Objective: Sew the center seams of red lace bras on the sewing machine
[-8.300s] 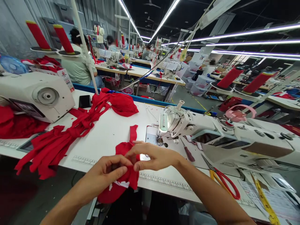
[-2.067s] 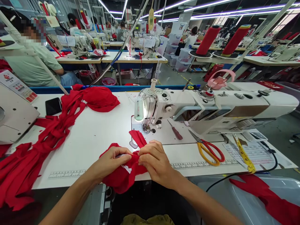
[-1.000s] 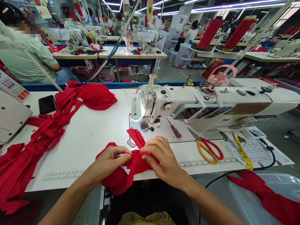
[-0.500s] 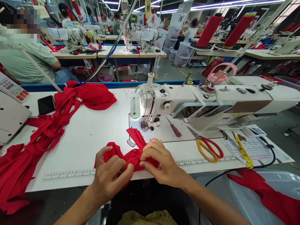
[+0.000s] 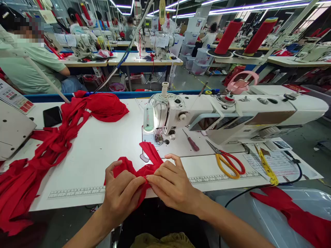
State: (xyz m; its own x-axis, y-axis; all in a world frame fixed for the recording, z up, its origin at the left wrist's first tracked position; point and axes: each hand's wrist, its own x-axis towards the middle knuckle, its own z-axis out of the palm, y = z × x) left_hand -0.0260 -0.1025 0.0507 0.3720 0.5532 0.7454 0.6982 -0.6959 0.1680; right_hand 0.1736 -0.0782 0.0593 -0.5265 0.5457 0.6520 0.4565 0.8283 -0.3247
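Observation:
A crumpled piece of red fabric [image 5: 150, 168] lies at the front edge of the white sewing table, part of it hanging over the edge. My left hand [image 5: 122, 189] pinches it from the left, thumb and forefinger pressed together. From the right, my right hand [image 5: 172, 182] grips the same fabric, its fingertips meeting those of the left. The cloth between the fingertips is mostly hidden. Just beyond the hands stands a white sewing machine [image 5: 181, 110], its needle area lit, with a strip of the fabric reaching toward it.
A long heap of red cloth [image 5: 57, 148] covers the table's left side beside a black phone [image 5: 52, 116]. Right of the hands lie scissors [image 5: 229, 160], an awl [image 5: 191, 142] and a yellow tape measure [image 5: 266, 165]. A plastic bin [image 5: 269, 220] stands at lower right. A co-worker [image 5: 33, 69] sits at far left.
My right hand has shifted left along the fabric, and its fingertips now meet my left hand's. The left hand stays in nearly the same place, its thumb closer in.

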